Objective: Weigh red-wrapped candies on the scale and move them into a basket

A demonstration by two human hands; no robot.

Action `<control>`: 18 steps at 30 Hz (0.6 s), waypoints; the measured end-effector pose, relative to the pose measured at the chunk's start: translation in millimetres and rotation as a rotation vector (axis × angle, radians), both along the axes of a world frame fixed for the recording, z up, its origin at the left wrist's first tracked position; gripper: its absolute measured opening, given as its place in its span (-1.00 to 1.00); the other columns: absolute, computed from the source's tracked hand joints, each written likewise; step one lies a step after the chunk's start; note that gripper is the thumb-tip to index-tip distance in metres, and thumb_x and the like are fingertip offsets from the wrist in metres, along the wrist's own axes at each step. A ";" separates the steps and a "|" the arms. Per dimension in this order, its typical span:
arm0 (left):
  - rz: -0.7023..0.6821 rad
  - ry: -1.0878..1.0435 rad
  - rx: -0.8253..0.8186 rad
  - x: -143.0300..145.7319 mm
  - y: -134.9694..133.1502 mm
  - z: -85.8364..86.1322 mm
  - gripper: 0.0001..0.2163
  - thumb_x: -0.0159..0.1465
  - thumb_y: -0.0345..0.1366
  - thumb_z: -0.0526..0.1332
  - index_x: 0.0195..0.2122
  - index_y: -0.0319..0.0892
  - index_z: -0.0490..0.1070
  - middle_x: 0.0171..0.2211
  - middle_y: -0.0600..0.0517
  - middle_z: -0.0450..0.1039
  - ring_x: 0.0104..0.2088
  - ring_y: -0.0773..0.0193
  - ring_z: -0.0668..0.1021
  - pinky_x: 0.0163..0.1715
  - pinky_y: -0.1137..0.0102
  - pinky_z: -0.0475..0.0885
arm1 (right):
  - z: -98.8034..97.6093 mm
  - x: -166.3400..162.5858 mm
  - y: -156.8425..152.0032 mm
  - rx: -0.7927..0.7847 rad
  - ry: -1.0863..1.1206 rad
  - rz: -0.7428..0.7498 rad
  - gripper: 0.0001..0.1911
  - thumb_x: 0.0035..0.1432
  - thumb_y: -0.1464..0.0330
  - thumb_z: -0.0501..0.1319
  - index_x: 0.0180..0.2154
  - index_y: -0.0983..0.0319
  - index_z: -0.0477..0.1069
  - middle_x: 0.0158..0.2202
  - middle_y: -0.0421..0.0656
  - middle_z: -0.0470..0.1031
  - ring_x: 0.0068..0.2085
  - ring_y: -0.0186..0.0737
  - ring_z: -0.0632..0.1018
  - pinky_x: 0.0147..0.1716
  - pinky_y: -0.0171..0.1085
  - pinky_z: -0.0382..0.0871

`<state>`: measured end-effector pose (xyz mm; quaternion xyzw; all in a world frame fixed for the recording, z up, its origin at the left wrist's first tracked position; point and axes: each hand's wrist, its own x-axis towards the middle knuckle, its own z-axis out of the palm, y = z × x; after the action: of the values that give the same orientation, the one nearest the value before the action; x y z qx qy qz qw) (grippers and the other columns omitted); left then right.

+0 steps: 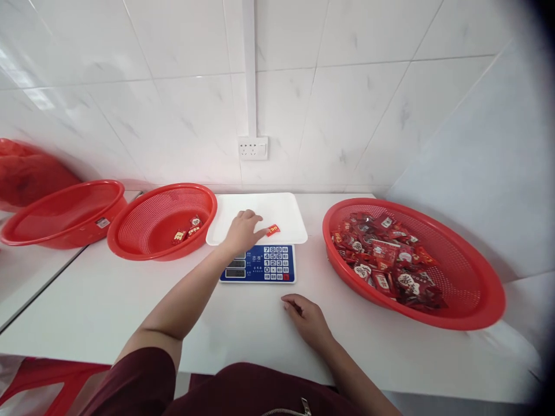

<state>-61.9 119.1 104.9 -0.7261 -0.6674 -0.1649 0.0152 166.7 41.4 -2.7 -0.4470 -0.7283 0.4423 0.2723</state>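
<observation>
Small perforated basket [145, 216]: 10 o'clock from the blue scale panel [257, 266]; contains packets [191, 230]. Left hand [245, 231]: 11 o'clock, open, thumb just beside the red packet [273, 230]. Red packet: 1 o'clock, on the white tray [280, 209]. Right hand [309, 322]: 5 o'clock, loosely curled; grip cannot be determined. Large basket [462, 283]: 3 o'clock; contains packets.

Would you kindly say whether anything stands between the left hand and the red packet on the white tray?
Nothing visible does: the left hand is over the white tray, its thumb right beside the red packet; touching is unclear.
</observation>
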 end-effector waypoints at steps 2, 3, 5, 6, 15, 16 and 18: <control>-0.024 0.009 -0.025 16.5 9.4 -2.8 -0.68 0.25 -0.11 0.08 -0.09 -0.22 0.35 -0.11 -0.09 0.32 -0.07 0.11 0.31 -0.05 0.29 0.23 | -0.4 0.7 -0.6 -0.001 0.013 -0.006 -0.77 0.11 0.30 0.04 -0.29 -0.02 0.45 -0.24 -0.20 0.53 -0.21 -0.06 0.52 -0.21 -0.11 0.42; -0.033 0.010 -0.033 21.3 13.1 -3.5 -0.70 0.25 -0.12 0.09 -0.12 -0.22 0.37 -0.12 -0.09 0.32 -0.08 0.10 0.32 -0.06 0.28 0.23 | -0.5 1.1 -0.9 -0.003 0.017 -0.007 -0.77 0.11 0.30 0.04 -0.29 -0.02 0.45 -0.24 -0.20 0.53 -0.20 -0.06 0.52 -0.21 -0.11 0.42; -0.044 0.008 -0.040 26.1 18.4 -4.1 -0.75 0.24 -0.16 0.10 -0.19 -0.23 0.39 -0.14 -0.09 0.33 -0.09 0.10 0.32 -0.07 0.27 0.23 | -0.7 1.8 -1.2 -0.005 0.020 -0.006 -0.76 0.11 0.31 0.03 -0.28 -0.02 0.45 -0.23 -0.21 0.53 -0.20 -0.06 0.52 -0.21 -0.11 0.42; -0.048 0.005 -0.044 26.8 19.9 -4.3 -0.78 0.23 -0.19 0.11 -0.22 -0.23 0.39 -0.15 -0.09 0.33 -0.10 0.10 0.32 -0.08 0.27 0.24 | -0.7 1.9 -1.2 -0.003 0.020 -0.004 -0.76 0.11 0.31 0.03 -0.28 -0.02 0.45 -0.23 -0.21 0.53 -0.20 -0.07 0.52 -0.21 -0.12 0.42; -0.041 -0.073 -0.088 30.6 15.1 -5.7 -0.89 0.21 -0.33 0.11 -0.23 -0.15 0.28 -0.28 -0.03 0.41 -0.22 0.19 0.38 -0.26 0.36 0.29 | 0.5 0.4 0.6 0.012 0.000 0.002 -0.76 0.11 0.32 0.03 -0.29 -0.02 0.45 -0.25 -0.21 0.53 -0.21 -0.08 0.52 -0.22 -0.13 0.42; -0.040 -0.087 -0.087 32.2 14.3 -5.8 -0.88 0.20 -0.35 0.12 -0.23 -0.14 0.26 -0.28 -0.02 0.41 -0.23 0.19 0.39 -0.28 0.37 0.30 | 0.7 0.4 0.4 0.014 -0.004 0.001 -0.76 0.11 0.32 0.03 -0.30 -0.02 0.45 -0.25 -0.21 0.53 -0.22 -0.07 0.52 -0.23 -0.13 0.42; -0.043 -0.120 -0.082 33.9 11.5 -5.0 -0.88 0.19 -0.37 0.12 -0.24 -0.13 0.24 -0.27 0.00 0.40 -0.27 0.25 0.41 -0.32 0.42 0.31 | 1.2 0.5 0.2 0.011 -0.003 0.001 -0.76 0.11 0.31 0.03 -0.30 -0.03 0.45 -0.25 -0.22 0.54 -0.22 -0.07 0.53 -0.24 -0.13 0.42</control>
<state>-28.0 130.6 99.9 -0.7291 -0.6576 -0.1807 -0.0581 167.2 41.6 -1.5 -0.4459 -0.7314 0.4375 0.2734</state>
